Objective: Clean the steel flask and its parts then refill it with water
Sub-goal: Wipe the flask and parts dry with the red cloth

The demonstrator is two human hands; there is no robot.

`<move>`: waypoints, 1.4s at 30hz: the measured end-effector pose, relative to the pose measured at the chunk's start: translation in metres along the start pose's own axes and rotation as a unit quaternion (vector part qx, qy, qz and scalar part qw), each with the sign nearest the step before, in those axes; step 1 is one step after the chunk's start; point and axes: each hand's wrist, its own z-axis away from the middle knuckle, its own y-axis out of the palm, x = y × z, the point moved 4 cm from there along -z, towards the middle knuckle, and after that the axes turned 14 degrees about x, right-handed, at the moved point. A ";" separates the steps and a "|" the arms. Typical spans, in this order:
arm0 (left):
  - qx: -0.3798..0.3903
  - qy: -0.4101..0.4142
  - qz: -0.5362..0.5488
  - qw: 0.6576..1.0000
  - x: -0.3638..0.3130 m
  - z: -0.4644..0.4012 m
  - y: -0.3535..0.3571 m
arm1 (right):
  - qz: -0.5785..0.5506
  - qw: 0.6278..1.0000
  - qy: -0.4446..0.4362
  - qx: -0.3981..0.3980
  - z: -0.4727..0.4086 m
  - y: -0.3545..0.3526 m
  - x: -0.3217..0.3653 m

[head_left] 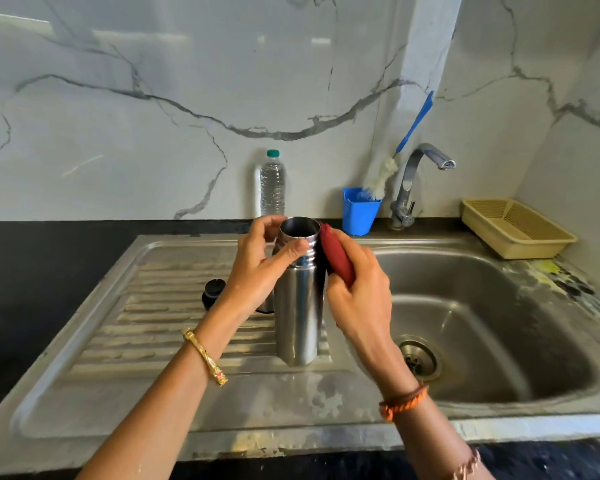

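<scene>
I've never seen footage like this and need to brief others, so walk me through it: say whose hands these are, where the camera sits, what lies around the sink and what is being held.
There is no machine here: a person works with two bare hands, and the single picture comes from a wide-angle camera worn on their head, looking forward and down. The left hand grips the threaded neck of an open steel flask, which stands on the ribbed draining board of a steel sink. The right hand holds a red cloth against the flask's neck. A black cap lies on the draining board, left of the flask. Against the marble wall stand a plastic water bottle and a blue cup with a bottle brush in it. The tap shows no running water. A yellow basket sits at the far right.
</scene>
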 end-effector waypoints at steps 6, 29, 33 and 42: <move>0.020 -0.011 -0.070 0.997 0.001 -0.001 -0.010 | 0.037 0.999 -0.025 -0.022 0.013 -0.001 0.002; -0.068 -0.006 0.043 0.997 -0.023 0.000 0.002 | -0.028 0.999 0.030 -0.016 0.003 0.003 0.001; -0.052 0.009 -0.111 0.992 -0.034 0.001 0.017 | -0.028 0.999 0.031 -0.003 0.004 -0.002 0.001; -0.013 0.032 -0.081 0.996 -0.031 -0.004 0.002 | 0.041 0.998 -0.041 -0.015 0.022 -0.010 -0.005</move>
